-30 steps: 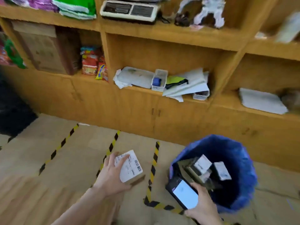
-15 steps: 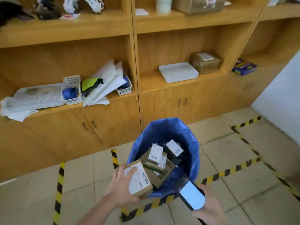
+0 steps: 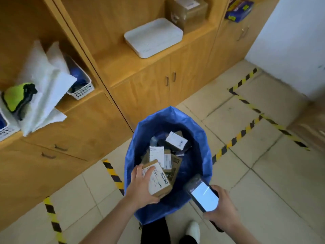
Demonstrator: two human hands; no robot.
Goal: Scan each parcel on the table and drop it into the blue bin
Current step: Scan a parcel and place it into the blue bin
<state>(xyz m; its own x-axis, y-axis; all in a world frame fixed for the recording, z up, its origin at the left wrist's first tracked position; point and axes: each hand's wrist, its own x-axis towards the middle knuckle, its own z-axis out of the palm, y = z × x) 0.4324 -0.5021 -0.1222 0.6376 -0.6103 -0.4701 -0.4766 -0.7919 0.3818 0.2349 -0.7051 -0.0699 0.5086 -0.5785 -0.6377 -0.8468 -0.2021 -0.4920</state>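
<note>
Hanging over the near left part of the bin's mouth, a parcel is gripped by the left hand. The fingers are curled over its left edge onto the label, and the palm is pressed to its side. The parcel is a brown carton with a white label turned up. Its long axis runs away from the person, the far end leaning a little left. A barcode is seen along the label's right edge. The carton is held above the parcels already lying in the bin, not among them; whether it touches them cannot be told.

A phone is held in the right hand, fingers wrapped round its near end. Its lit screen is turned up, and its far end points up and left over the bin's near right rim.

The bin is lined in blue and stands on a pale tiled floor marked with tape in yellow and black stripes. A wooden cabinet with open shelves is set just behind the bin. On one shelf a white tray lies beside a cardboard box. A white basket and white bags are kept on the shelf to the left. A white shoe is seen on the floor near the bin.
</note>
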